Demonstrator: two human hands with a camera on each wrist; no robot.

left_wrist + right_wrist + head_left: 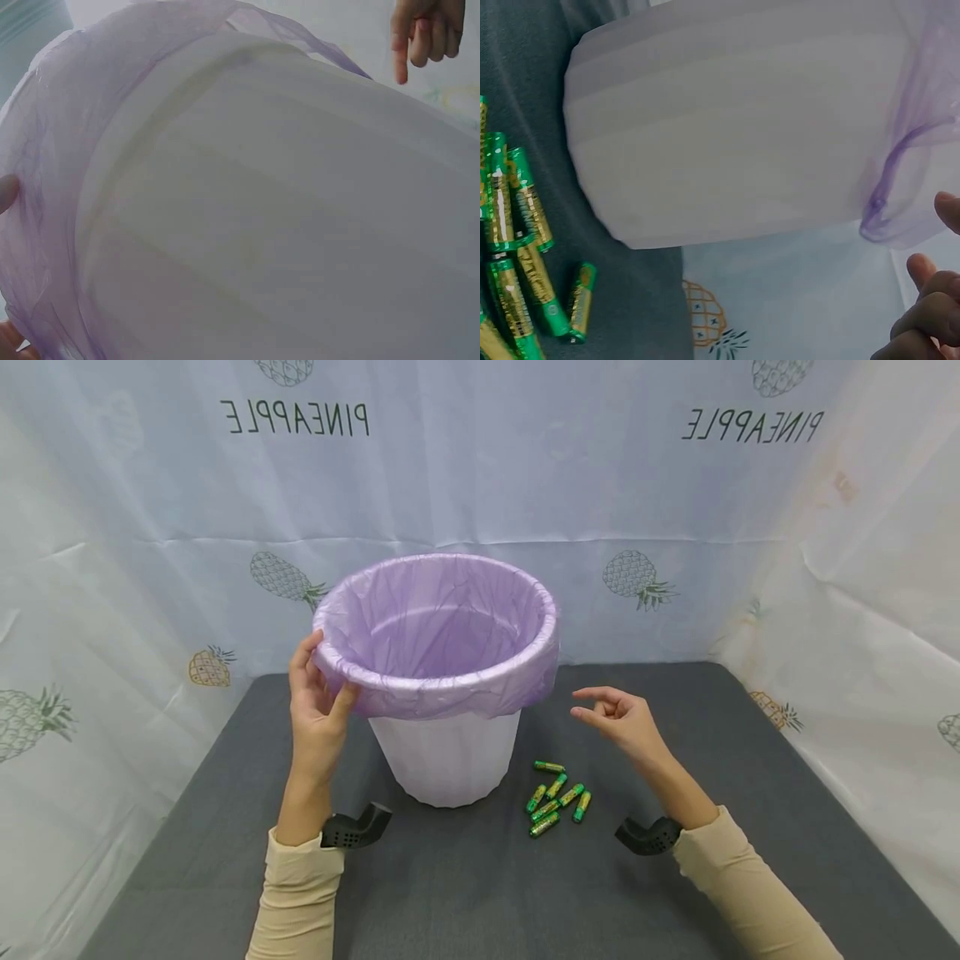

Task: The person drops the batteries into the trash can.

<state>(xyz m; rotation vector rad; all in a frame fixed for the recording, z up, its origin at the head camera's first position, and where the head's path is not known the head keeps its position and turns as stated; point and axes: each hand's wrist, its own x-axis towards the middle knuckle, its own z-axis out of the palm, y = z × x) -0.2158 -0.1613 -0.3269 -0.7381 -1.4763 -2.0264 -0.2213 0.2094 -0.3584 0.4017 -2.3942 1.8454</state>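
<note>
A white trash can [450,760] stands upright on the dark cloth, lined with a purple trash bag [450,693] folded down over its rim. My left hand [315,718] holds the lined rim at its left side, thumb toward the front and fingers farther round. In the left wrist view the thumb [7,193] lies against the bag. Right of the trash can, my right hand [618,718] is raised with nothing in it, thumb and forefinger apart, the other fingers loosely bent. Several green and gold batteries [557,787] lie on the cloth below and left of that hand.
A dark grey cloth [465,893] covers the table. White curtains with pineapple prints [630,577] hang behind it and on both sides. Each wrist wears a black camera mount [356,827].
</note>
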